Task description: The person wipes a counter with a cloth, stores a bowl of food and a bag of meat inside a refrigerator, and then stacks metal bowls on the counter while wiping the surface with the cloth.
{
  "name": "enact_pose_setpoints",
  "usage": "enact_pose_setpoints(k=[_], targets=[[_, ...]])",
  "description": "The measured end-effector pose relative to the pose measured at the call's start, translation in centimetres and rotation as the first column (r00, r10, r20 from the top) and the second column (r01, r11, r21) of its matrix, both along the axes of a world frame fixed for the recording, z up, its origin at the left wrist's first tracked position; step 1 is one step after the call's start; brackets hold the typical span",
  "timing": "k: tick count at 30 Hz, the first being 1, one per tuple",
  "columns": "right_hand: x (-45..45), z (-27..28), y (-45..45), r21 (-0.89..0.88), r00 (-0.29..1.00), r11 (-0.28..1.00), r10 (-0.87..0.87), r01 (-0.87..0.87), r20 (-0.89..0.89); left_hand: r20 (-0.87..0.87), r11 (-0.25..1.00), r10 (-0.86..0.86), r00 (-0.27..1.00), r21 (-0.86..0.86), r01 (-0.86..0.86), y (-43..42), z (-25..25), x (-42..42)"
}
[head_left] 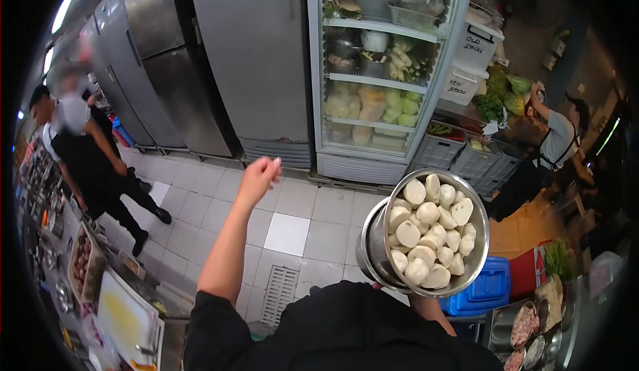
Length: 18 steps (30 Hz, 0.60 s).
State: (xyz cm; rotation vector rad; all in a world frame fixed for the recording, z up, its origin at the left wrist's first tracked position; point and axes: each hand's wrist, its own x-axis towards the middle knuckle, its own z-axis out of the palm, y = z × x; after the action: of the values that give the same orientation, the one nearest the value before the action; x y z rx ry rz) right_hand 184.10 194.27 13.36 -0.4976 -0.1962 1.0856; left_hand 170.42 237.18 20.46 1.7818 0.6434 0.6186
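My left hand (261,177) is held out in front of me over the tiled floor, its fingers curled in with nothing visible in them. My right forearm (431,312) reaches under a steel bowl (480,254) at my right side, and the bowl is borne on that arm; most of the right hand is hidden beneath it. Peeled, pale round vegetable pieces (429,234), some cut in half, heap the bowl. A second steel vessel (366,241) shows below and left of the bowl, against it.
A glass-door fridge (379,91) with vegetables and a steel fridge (256,58) stand ahead. Two people (80,151) stand at left; another person (559,138) handles vegetables at right. A blue lidded box (489,284) sits at lower right. A cutting board (126,321) lies at lower left.
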Motion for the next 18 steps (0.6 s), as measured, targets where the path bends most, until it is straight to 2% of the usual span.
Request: enact_pose_setpoints(k=[4,9,11,18], targets=[[3.6,-0.6,5.9,-0.004,0.999,0.999,-0.052,0.052,-0.008,0.04,0.99,0.066,0.997,0.123,-0.07,9.3,4.6,10.0],[9.7,-1.9,14.6,0.007,0.998,0.998,-0.064,0.065,-0.028,0.118,0.977,0.095,0.988,0.177,-0.115,19.5,11.6,20.3],[12.4,-2.9,17.5,0.011,0.997,0.997,-0.071,0.072,-0.037,0.179,0.949,0.134,0.975,0.261,-0.179,22.9,14.1,24.0],[23.7,-5.5,27.2,0.016,0.994,0.996,-0.092,0.093,-0.06,0.198,0.847,0.246,0.949,0.431,-0.31,36.7,21.7,36.2]])
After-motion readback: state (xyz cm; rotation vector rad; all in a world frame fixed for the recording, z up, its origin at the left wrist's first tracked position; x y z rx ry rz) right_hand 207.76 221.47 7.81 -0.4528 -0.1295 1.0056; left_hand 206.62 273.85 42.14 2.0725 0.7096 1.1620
